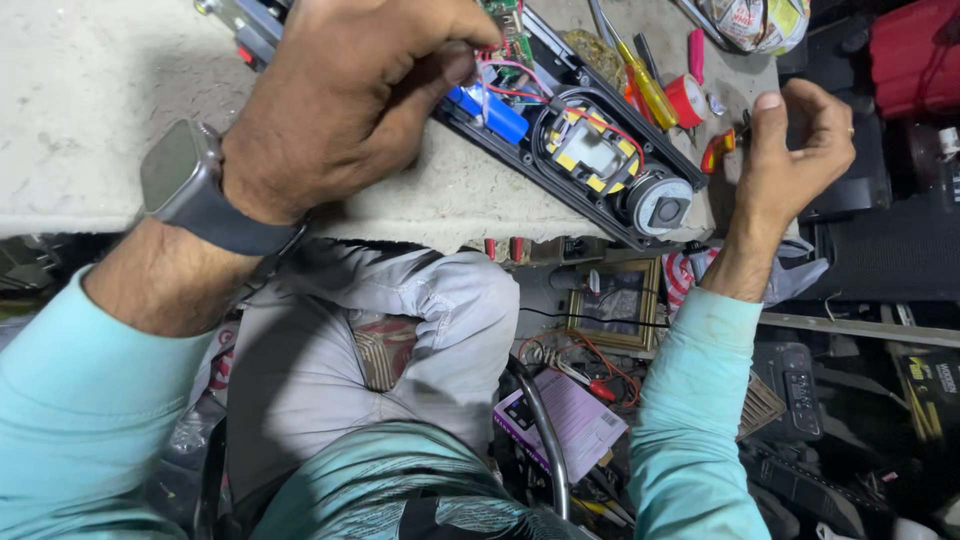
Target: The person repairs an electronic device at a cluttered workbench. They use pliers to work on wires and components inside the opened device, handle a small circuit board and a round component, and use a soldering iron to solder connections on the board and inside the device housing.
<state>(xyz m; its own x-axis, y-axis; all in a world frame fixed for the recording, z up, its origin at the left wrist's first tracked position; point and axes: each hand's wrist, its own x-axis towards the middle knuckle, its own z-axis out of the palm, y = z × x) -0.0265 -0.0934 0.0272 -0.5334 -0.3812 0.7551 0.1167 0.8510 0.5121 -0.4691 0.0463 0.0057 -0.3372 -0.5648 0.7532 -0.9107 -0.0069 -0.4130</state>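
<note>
An opened black speaker housing (600, 190) lies on a grey workbench (90, 90), showing a blue battery cell (492, 112), a green circuit board (512, 40), red wires and a round driver (662, 205). My left hand (350, 95), with a watch on its wrist, rests on the housing and its fingers pinch at the wires beside the battery. My right hand (790, 150) hovers at the right end of the bench with fingers curled loosely, holding nothing I can see. It is nearest a small red-handled tool (718, 150).
A yellow screwdriver (645, 85), a red tape roll (686, 100) and a pink tool lie behind the housing. Under the bench edge are my knees in grey trousers, a framed picture (615, 305), a purple booklet (575, 420), cables and black devices.
</note>
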